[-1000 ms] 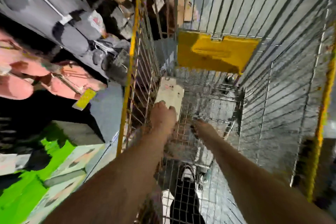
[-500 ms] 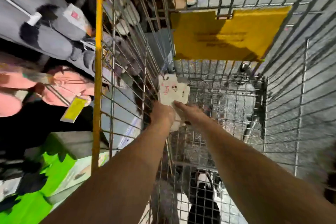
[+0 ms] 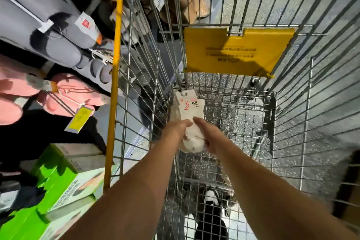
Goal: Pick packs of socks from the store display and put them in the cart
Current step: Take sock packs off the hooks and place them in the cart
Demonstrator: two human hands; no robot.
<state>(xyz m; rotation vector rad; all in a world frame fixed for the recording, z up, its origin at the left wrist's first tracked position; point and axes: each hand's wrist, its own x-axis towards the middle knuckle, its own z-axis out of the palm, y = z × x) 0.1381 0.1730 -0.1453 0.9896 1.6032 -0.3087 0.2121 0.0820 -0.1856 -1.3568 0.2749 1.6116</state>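
White pack of socks [image 3: 190,121] with a white card header printed with a red sock outline and a hang-hook cut-out at its far end. The pack lies lengthwise inside the silver wire shopping cart [image 3: 288,122], low over the mesh floor near the left side wall; whether it touches the floor cannot be told. Header end points toward the cart's far end, below the yellow plastic flap. Soft, rounded fabric end faces the near end, gripped from both sides by two hands.
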